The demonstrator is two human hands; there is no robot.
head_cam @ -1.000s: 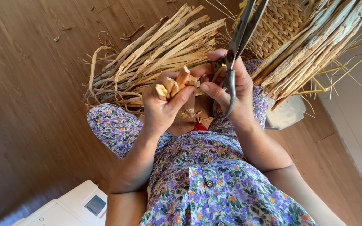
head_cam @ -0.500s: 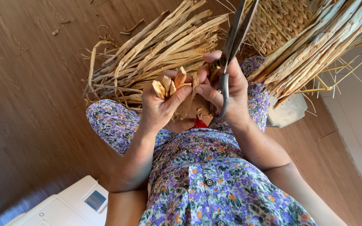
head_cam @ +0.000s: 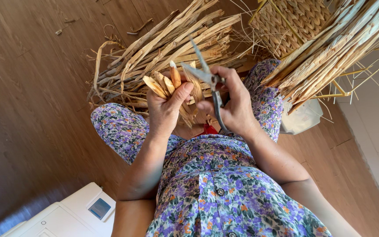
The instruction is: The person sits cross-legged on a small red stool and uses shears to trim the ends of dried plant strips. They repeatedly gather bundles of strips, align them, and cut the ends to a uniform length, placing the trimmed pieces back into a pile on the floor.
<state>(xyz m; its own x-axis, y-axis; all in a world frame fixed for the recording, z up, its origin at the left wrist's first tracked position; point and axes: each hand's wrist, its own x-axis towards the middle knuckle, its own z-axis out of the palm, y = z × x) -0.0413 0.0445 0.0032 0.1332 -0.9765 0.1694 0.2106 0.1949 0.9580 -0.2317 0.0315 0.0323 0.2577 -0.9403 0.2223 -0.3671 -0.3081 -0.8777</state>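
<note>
My left hand (head_cam: 165,109) grips a small bunch of dried straw stalks (head_cam: 168,83), their cut ends sticking up above the fingers. My right hand (head_cam: 233,103) holds a pair of grey metal scissors (head_cam: 207,79), blades parted and pointing up-left at the stalk ends. Both hands are close together over my lap, above a flowered purple dress (head_cam: 224,184).
A large loose bundle of dried straw (head_cam: 163,41) lies on the wooden floor (head_cam: 31,87) beyond my knees. A woven straw basket with a yellow wire frame (head_cam: 303,26) stands at the upper right. A white device with a small screen (head_cam: 80,215) sits at the lower left.
The scissors have swung from pointing nearly straight up to leaning left at the stalk ends, and their blades have parted. The left hand holds the stalks a little lower.
</note>
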